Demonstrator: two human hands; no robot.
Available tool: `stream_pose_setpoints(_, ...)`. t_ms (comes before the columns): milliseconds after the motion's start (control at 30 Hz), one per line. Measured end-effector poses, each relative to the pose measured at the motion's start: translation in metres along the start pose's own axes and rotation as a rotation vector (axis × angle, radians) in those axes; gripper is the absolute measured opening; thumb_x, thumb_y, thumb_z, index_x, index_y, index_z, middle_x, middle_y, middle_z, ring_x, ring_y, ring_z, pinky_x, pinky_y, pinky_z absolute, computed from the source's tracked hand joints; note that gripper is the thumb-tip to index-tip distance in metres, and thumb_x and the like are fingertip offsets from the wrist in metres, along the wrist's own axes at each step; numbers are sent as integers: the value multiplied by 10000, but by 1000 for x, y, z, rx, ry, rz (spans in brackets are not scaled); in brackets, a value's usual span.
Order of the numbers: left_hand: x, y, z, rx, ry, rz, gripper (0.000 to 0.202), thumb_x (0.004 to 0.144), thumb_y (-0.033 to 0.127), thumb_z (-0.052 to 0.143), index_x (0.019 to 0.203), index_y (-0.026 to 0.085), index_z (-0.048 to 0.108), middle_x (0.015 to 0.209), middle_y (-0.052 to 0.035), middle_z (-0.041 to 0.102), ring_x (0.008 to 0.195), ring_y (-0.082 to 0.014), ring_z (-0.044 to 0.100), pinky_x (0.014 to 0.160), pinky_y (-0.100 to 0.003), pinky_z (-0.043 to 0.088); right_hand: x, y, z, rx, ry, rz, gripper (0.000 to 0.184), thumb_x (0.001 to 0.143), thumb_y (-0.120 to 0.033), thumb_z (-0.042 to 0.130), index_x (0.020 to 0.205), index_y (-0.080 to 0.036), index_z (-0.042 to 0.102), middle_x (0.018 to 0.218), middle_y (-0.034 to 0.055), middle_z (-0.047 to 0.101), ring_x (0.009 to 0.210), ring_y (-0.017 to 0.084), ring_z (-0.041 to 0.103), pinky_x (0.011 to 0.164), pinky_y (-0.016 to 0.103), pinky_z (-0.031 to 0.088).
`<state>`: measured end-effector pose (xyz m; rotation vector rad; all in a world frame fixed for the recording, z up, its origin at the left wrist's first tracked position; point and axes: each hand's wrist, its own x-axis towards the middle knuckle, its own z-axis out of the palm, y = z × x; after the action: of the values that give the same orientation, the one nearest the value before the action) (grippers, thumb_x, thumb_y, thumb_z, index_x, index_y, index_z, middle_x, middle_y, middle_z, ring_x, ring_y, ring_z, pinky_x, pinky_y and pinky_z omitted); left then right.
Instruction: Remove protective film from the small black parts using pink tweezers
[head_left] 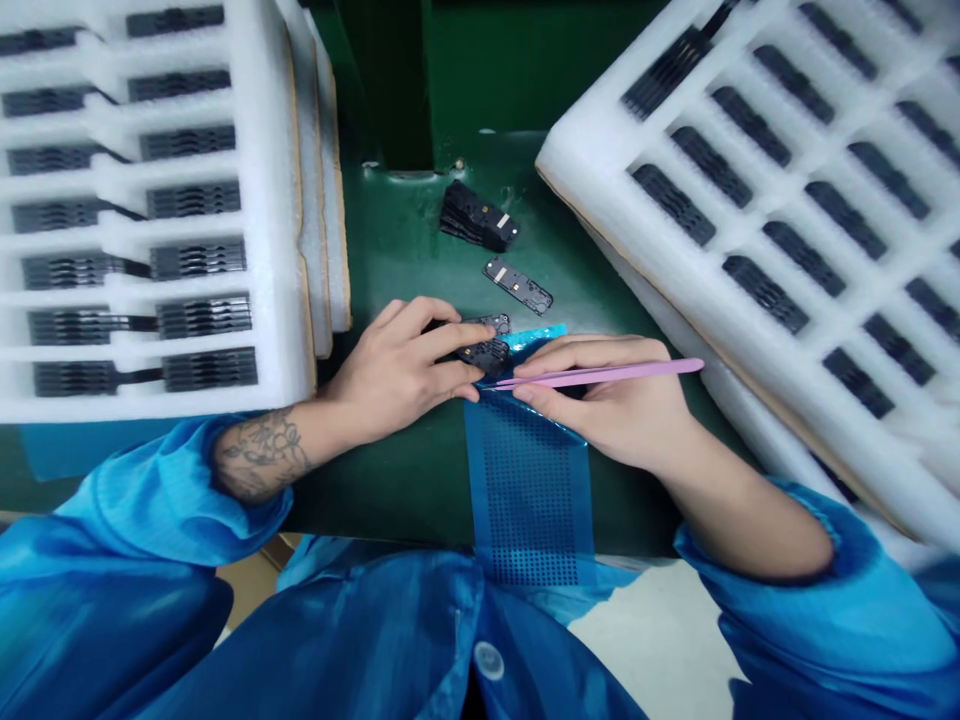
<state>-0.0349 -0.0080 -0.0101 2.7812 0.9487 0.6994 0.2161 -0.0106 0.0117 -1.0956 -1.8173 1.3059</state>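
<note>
My left hand (405, 370) has its fingers closed on a small black plastic part (486, 356), and another such part shows just behind it. In my right hand (619, 405) is a pair of pink tweezers (622, 374), the tips pointing left towards my left fingertips. Whether the tips hold anything is too small to tell. Beneath both hands lies a blue film sheet (529, 500) with rows of small dark dots; its upper end is lifted and folded near my right fingers. A single black part (519, 286) rests on the green table behind my hands.
Farther back on the table (405, 250) lies a fanned stack of black parts (478, 216). Stacked white foam trays (274, 210) with black parts in their slots stand on the left. More foam trays (592, 150), set at an angle, bound the right side.
</note>
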Motion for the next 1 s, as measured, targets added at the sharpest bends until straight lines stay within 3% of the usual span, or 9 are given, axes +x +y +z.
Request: stream_pose_setpoints(1000, -1, 2, 2, 22, 9, -3, 226, 957, 422, 649, 960, 223, 755, 1218, -19, 721, 1099, -253, 606, 753, -359, 394, 0, 1, 4, 26, 18, -15, 97, 813, -191, 806, 881, -260, 793, 888, 9, 798, 780, 161, 751, 746, 287, 638)
